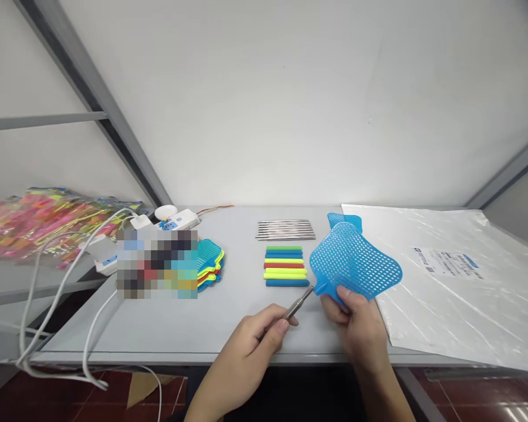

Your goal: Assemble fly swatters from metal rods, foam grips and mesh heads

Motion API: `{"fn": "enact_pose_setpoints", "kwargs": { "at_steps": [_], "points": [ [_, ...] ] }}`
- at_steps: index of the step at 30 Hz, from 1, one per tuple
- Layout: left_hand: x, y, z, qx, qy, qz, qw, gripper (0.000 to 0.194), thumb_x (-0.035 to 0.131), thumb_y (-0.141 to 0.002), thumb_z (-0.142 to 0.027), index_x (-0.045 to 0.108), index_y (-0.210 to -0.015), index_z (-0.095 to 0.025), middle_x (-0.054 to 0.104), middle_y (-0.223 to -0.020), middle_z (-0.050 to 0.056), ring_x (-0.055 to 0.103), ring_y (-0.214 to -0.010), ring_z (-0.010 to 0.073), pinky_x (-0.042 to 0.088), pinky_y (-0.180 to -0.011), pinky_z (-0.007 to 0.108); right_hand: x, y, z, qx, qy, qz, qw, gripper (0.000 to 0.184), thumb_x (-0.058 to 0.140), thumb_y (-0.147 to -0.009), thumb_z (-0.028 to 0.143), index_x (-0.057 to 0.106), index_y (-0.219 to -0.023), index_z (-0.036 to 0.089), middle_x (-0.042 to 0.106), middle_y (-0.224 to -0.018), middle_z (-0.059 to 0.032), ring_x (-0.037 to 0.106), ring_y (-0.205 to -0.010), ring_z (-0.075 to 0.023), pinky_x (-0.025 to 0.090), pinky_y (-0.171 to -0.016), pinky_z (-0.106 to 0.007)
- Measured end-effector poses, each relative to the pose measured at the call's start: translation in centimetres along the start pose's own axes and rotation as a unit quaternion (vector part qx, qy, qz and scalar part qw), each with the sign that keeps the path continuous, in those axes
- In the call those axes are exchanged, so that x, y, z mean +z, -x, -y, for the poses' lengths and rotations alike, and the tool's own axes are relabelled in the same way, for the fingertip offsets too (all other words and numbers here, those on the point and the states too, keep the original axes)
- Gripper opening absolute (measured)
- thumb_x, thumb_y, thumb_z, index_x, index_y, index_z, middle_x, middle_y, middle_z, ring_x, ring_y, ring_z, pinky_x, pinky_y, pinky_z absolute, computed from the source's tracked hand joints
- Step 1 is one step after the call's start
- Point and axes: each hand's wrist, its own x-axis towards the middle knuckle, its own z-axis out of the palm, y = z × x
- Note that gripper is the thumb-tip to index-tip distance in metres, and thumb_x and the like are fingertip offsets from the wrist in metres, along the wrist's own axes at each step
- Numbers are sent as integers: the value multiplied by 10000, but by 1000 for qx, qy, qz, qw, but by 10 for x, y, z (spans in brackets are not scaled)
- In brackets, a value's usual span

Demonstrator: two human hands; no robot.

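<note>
My left hand (249, 346) is closed around a metal telescopic rod (299, 303), its thin end pointing up and to the right. In my right hand (363, 331) is a blue fly swatter head (356, 261), pinched near its lower edge with the thumb on top. The rod's tip is right at the head's narrow neck; whether it sits inside cannot be made out. Beyond my hands lie several coloured handle sleeves (285, 265) in a row, with several metal rods (286, 230) behind them. Another blue swatter head (351, 221) rests farther back, partly covered.
Stacked coloured swatter heads (211, 258) lie at left, beside a pixelated patch. A power strip (180, 221) and white cables (66, 281) occupy the left edge. Bagged colourful items (48, 225) are piled far left. A white plastic package (457, 305) covers the table's right side.
</note>
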Motion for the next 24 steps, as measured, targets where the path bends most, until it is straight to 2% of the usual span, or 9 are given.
{"fn": "enact_pose_setpoints", "kwargs": {
  "at_steps": [4, 9, 15, 19, 21, 24],
  "points": [
    [0, 0, 0, 4, -7, 2, 1000, 353, 443, -965, -468, 676, -1022, -209, 442, -637, -29, 439, -582, 130, 381, -553, 212, -2, -1, -4, 5, -30, -24, 999, 307, 569, -823, 264, 342, -620, 223, 240, -552, 90, 213, -455, -69, 186, -426, -235],
    [-1, -1, -1, -1, -37, 11, 999, 371, 439, -966, -486, 666, -1030, -200, 496, -700, -13, 455, -627, 130, 392, -590, 219, -3, 1, -9, 0, -3, -40, 999, 307, 597, -832, 317, 390, -626, 220, 303, -564, 74, 278, -473, -82, 235, -434, -236],
    [-2, -1, 1, -25, -56, 33, 998, 387, 405, -974, -521, 634, -1072, -224, 454, -677, -38, 459, -636, 121, 387, -634, 227, -15, 4, -15, 2, 70, 11, 998, 366, 567, -882, 422, 418, -609, 229, 347, -549, 49, 319, -504, -113, 301, -474, -262],
    [-4, -7, -7, -7, -89, 44, 995, 379, 373, -987, -516, 624, -1007, -233, 451, -678, -43, 457, -676, 127, 371, -655, 230, -31, -1, -10, 12, 146, 49, 988, 369, 571, -897, 436, 445, -624, 222, 397, -593, 30, 355, -558, -125, 321, -523, -276],
    [-6, -12, -15, 11, -113, 72, 991, 379, 361, -994, -504, 612, -950, -225, 457, -684, -45, 449, -681, 123, 360, -646, 227, -40, -5, -4, 21, 166, 77, 983, 367, 566, -910, 418, 431, -632, 219, 384, -598, 36, 343, -556, -120, 312, -533, -279],
    [-11, -23, -30, 32, -153, 143, 977, 361, 357, -999, -479, 591, -919, -217, 479, -700, -49, 435, -654, 112, 345, -609, 223, -49, -10, 7, 22, 137, 105, 985, 352, 534, -936, 374, 389, -654, 221, 321, -589, 56, 291, -523, -106, 275, -518, -279]
  ]
}}
